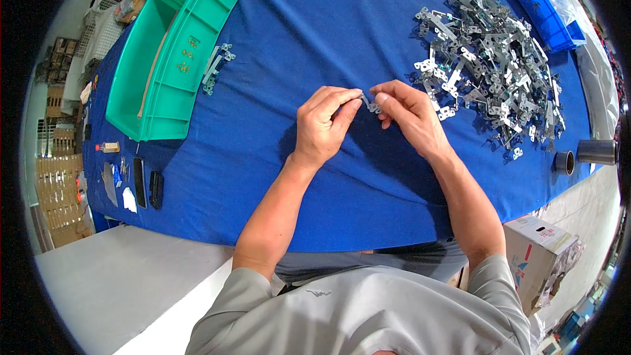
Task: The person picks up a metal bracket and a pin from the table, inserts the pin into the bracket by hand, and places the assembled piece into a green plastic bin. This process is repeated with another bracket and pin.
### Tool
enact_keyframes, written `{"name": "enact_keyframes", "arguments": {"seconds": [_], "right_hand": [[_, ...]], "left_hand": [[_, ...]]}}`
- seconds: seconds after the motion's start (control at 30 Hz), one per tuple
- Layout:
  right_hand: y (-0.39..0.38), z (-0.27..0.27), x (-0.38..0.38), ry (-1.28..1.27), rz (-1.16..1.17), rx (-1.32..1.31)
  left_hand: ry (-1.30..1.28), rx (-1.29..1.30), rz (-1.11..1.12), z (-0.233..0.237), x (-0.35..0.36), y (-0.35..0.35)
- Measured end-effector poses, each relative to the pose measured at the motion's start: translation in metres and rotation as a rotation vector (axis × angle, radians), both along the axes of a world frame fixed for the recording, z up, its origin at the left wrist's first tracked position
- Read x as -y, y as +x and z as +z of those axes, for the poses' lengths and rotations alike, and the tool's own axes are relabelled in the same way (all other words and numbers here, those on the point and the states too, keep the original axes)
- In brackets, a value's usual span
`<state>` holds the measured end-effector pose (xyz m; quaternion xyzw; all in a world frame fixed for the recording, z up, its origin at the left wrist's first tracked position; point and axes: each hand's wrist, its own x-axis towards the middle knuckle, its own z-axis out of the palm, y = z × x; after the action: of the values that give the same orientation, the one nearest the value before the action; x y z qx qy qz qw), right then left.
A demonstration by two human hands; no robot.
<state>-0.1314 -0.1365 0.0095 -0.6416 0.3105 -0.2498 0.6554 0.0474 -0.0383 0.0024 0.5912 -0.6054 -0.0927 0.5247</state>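
Between my hands, above the blue cloth, is a small silvery metal bracket (pixel 372 106). My left hand (pixel 323 122) pinches its left end with thumb and forefinger. My right hand (pixel 412 116) has its fingers curled at the other end, thumb and forefinger close together on it. Part of the bracket is hidden by the fingertips. To the right of my right hand lies a large heap of similar metal brackets (pixel 493 59). A few more brackets (pixel 213 69) lie beside the green bin on the left.
A green plastic bin (pixel 200 16) stands at the left, with small brass-coloured pieces (pixel 186 54) on its side. A blue crate (pixel 549 23) is at the back right. A metal cup (pixel 597 152) lies near the right edge. A black phone-like object (pixel 156 189) and a small bottle (pixel 109 147) lie at the left.
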Motion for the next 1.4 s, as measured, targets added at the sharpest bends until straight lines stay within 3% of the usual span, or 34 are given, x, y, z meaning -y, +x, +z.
{"name": "enact_keyframes", "arguments": {"seconds": [0.17,0.33,0.43,0.57,0.87,0.97,1.07,1.13,1.33,1.4], "right_hand": [[-0.004,0.005,0.002,-0.018,0.019,-0.128],[0.001,-0.003,-0.001,-0.024,-0.175,0.078],[-0.001,-0.004,0.001,-0.059,-0.144,0.052],[0.000,-0.003,-0.005,-0.215,-0.091,-0.073],[0.000,-0.003,-0.005,-0.323,-0.073,-0.132],[0.000,-0.007,-0.004,-0.361,-0.081,-0.135],[-0.001,-0.005,-0.004,-0.376,-0.082,-0.164],[0.000,-0.009,-0.003,-0.364,-0.080,-0.135],[0.001,0.006,-0.001,-0.008,-0.062,0.002],[0.000,0.003,-0.001,-0.026,-0.040,-0.013]], "left_hand": [[-0.038,0.093,-0.070,0.002,0.001,0.000],[0.015,0.010,-0.061,-0.003,0.000,-0.001],[0.291,-0.471,0.085,-0.003,-0.001,-0.001],[0.292,-0.648,0.083,-0.002,0.000,0.004],[0.251,-0.558,0.031,-0.004,-0.001,0.000],[0.206,-0.324,0.018,0.003,-0.003,0.004],[-0.024,-0.097,-0.034,-0.001,0.002,0.005],[0.011,-0.127,-0.030,0.000,0.001,0.005],[0.030,-0.113,-0.056,-0.001,0.000,0.004],[0.024,-0.083,-0.068,0.000,0.000,0.003]]}}
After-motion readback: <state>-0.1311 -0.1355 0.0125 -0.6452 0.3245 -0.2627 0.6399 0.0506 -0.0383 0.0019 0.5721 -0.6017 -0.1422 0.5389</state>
